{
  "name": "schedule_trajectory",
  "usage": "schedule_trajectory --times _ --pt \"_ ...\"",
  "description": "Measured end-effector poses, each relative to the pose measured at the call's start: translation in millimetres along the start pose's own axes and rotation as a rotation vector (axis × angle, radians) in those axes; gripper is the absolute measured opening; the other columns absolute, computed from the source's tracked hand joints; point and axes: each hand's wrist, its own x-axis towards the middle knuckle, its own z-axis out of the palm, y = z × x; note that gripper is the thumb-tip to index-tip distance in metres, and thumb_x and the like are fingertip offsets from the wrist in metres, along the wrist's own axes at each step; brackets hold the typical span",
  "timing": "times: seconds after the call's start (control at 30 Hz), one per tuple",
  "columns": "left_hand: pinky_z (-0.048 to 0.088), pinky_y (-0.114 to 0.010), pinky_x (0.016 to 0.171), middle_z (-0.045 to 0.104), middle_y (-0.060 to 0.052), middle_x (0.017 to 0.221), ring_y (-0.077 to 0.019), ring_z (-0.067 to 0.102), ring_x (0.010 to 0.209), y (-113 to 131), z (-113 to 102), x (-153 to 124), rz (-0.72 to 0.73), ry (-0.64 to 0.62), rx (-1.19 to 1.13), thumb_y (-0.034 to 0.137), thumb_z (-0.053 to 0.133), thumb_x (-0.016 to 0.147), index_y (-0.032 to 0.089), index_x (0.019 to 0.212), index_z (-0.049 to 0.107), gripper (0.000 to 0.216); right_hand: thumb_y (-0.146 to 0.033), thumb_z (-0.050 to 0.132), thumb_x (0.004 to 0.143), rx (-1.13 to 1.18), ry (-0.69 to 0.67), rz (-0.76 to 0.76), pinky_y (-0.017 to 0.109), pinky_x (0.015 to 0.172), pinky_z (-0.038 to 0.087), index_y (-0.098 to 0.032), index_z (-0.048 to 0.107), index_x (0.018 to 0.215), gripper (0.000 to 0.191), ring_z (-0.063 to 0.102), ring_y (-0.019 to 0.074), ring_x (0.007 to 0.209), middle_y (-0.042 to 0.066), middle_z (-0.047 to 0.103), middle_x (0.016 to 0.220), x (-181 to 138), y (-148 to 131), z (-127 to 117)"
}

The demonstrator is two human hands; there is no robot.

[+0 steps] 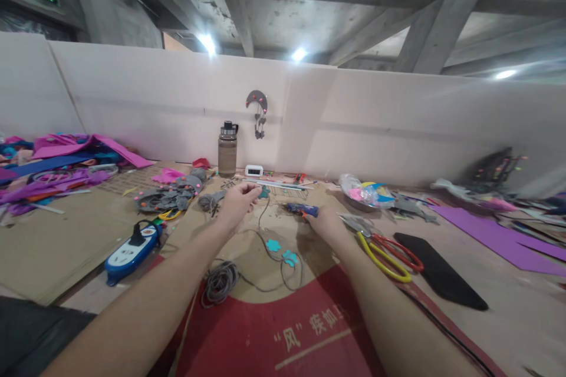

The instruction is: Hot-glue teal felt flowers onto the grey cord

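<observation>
My left hand (240, 205) is closed in a pinch on a small dark teal felt piece (264, 192), from which a grey cord (260, 218) hangs down to the board. To the right, my right hand (326, 222) is closed round a blue hot glue gun (300, 209), its nozzle pointing left towards the felt piece. Two turquoise felt flowers (273, 245) (290, 258) lie on the cardboard below, along the cord. Nearer me, the rest of the cord sits in a loose coil (220, 283).
A power strip (132, 250) and felt scraps (165, 195) lie left. Scissors with red and yellow handles (389, 253) and a black flat object (442, 271) lie right. A water bottle (227, 152) and small clock (254, 171) stand behind, below a hanging moon ornament (256, 100).
</observation>
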Motion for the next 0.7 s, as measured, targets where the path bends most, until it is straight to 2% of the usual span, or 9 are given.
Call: schedule_trajectory --times 0.07,0.13,0.17,0.27,0.37,0.47,0.57,0.63,0.7 --pt "0.024 -0.017 0.039 0.050 0.002 0.057 -0.0063 0.041 0.048 -0.4 2.5 -1.8 0.009 -0.010 0.014 0.036 0.070 0.064 0.015 0.071 0.062 0.024 -0.023 0.067 0.058 -0.062 0.103 -0.066 0.044 0.081 0.039 -0.018 0.053 0.062 0.016 0.053 0.0343 0.099 0.018 0.061 0.084 -3.1 -6.9 -4.0" --pt "0.024 -0.018 0.039 0.050 0.002 0.057 -0.0065 0.040 0.047 -1.2 4.8 -3.4 0.011 -0.020 0.038 0.036 0.070 0.065 0.016 0.071 0.062 0.023 -0.029 0.063 0.065 -0.055 0.156 -0.189 0.044 0.084 0.038 -0.017 0.057 0.073 0.015 0.051 0.0322 0.102 0.017 0.060 0.094 -10.1 -18.9 -4.7" --pt "0.024 -0.019 0.039 0.050 0.002 0.056 -0.0066 0.040 0.046 -1.6 5.8 -4.2 0.011 -0.026 0.053 0.036 0.069 0.065 0.016 0.071 0.062 0.023 -0.032 0.058 0.070 0.010 0.123 -0.257 0.043 0.083 0.040 -0.018 0.057 0.078 0.016 0.053 0.0288 0.098 0.014 0.060 0.095 -15.2 -26.3 -3.9" --pt "0.026 -0.019 0.040 0.051 0.002 0.056 -0.0071 0.040 0.046 -1.7 8.8 -7.2 0.021 -0.053 0.102 0.037 0.067 0.067 0.016 0.072 0.063 0.021 -0.043 0.046 0.081 0.393 -0.152 -0.384 0.036 0.078 0.045 -0.020 0.053 0.091 0.026 0.058 0.0200 0.087 0.007 0.061 0.092 -36.0 -50.0 2.5" --pt "0.027 -0.020 0.041 0.052 0.002 0.055 -0.0074 0.040 0.045 1.3 12.8 -11.5 0.049 -0.086 0.174 0.035 0.064 0.070 0.017 0.072 0.063 0.018 -0.042 0.057 0.076 0.725 -0.352 -0.343 0.033 0.080 0.047 -0.022 0.046 0.101 0.033 0.059 0.0176 0.092 0.005 0.061 0.098 -57.2 -67.2 11.4" --pt "0.027 -0.021 0.042 0.054 0.002 0.056 -0.0074 0.040 0.045 5.7 17.5 -16.2 0.082 -0.113 0.260 0.031 0.062 0.072 0.016 0.071 0.064 0.015 -0.034 0.063 0.071 0.828 -0.455 -0.271 0.033 0.077 0.048 -0.022 0.042 0.104 0.041 0.063 0.0159 0.080 0.000 0.062 0.083 -66.9 -72.3 18.1" --pt "0.027 -0.021 0.042 0.056 0.001 0.057 -0.0069 0.040 0.043 8.5 21.0 -19.8 0.087 -0.112 0.303 0.030 0.061 0.073 0.017 0.074 0.064 0.014 -0.035 0.058 0.073 0.766 -0.409 -0.199 0.029 0.058 0.048 -0.020 0.044 0.099 0.033 0.054 0.0110 0.051 -0.007 0.051 0.062 -64.8 -69.7 18.8" --pt "0.027 -0.021 0.042 0.056 0.002 0.055 -0.0071 0.040 0.042 8.8 21.9 -21.1 0.076 -0.121 0.308 0.032 0.061 0.073 0.017 0.076 0.064 0.016 -0.037 0.055 0.074 0.682 -0.344 -0.221 0.024 0.048 0.041 -0.019 0.049 0.094 0.027 0.045 0.0087 0.046 -0.007 0.047 0.060 -61.6 -67.9 15.7" --pt "0.026 -0.021 0.041 0.055 0.002 0.051 -0.0074 0.040 0.040 8.1 22.0 -21.5 0.063 -0.130 0.304 0.035 0.061 0.074 0.017 0.076 0.063 0.018 -0.037 0.054 0.075 0.597 -0.273 -0.267 0.022 0.045 0.035 -0.019 0.054 0.089 0.023 0.041 0.0085 0.048 -0.005 0.048 0.062 -59.6 -67.7 11.2"
